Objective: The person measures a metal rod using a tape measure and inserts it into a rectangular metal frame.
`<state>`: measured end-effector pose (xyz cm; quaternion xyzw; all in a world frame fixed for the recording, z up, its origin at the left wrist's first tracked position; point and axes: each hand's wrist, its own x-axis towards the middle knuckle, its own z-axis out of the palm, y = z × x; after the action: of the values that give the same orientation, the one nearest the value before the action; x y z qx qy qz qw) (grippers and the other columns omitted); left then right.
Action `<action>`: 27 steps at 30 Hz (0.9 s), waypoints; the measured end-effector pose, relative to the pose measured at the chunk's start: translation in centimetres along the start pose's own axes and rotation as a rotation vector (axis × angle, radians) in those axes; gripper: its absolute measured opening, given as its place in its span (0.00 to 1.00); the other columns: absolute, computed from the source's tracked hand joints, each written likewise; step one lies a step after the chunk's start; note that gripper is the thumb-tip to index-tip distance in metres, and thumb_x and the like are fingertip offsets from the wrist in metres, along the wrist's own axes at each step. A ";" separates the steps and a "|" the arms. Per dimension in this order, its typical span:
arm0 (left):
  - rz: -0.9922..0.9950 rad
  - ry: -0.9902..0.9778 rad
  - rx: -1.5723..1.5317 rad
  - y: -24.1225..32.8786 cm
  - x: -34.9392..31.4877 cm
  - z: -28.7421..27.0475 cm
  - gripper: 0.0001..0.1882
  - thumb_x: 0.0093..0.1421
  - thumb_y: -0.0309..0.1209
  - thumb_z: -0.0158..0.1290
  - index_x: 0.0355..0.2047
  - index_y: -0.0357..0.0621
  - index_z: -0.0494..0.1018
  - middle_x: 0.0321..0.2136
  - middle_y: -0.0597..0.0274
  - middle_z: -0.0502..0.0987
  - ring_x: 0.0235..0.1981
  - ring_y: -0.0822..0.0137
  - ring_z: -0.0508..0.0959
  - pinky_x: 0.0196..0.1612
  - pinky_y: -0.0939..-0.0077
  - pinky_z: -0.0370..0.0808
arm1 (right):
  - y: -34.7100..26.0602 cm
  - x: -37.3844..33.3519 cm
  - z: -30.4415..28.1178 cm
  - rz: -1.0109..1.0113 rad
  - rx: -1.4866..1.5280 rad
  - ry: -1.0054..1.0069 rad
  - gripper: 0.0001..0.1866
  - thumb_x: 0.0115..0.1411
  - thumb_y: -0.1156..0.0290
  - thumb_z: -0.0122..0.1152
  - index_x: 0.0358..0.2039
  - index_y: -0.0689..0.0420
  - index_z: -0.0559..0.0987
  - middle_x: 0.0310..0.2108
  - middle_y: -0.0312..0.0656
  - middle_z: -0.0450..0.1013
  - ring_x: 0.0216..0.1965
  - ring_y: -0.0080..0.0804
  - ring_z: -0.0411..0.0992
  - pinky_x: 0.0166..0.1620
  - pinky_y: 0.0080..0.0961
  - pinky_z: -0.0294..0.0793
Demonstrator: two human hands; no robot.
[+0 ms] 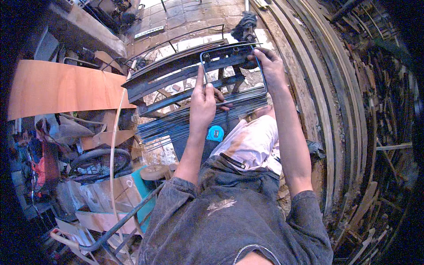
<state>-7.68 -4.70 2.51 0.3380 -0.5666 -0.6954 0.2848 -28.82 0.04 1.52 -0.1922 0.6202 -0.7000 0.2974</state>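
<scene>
Left hand (204, 102) pinches the bent rod frame (232, 70) at its lower left edge; right hand (269, 66) grips its upper right corner, both arms outstretched.

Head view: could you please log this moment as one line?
left hand: holds wire frame's left side | right hand: grips its top right corner | below: steel rod bundle, blue tape measure

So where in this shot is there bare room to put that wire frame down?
Best bet is the bare plywood sheet left of the left hand. Paving beyond the steel bars also looks open. Below the wire frame in both hands, rods crowd; the right hand borders stacked wood strips.
</scene>
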 end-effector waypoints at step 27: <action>0.214 0.209 0.706 0.4 2.7 -0.5 0.25 0.60 0.30 0.49 0.55 0.26 0.65 0.18 0.43 0.74 0.19 0.60 0.77 0.27 0.63 0.73 | -0.6 0.5 -0.1 0.027 -0.434 0.038 0.09 0.61 0.70 0.57 0.40 0.59 0.77 0.23 0.43 0.75 0.15 0.23 0.69 0.15 0.25 0.69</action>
<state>-8.94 -7.21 2.46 0.4232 -0.7713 -0.3855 0.2783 -29.37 -0.13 2.02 -0.2301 0.7643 -0.5496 0.2464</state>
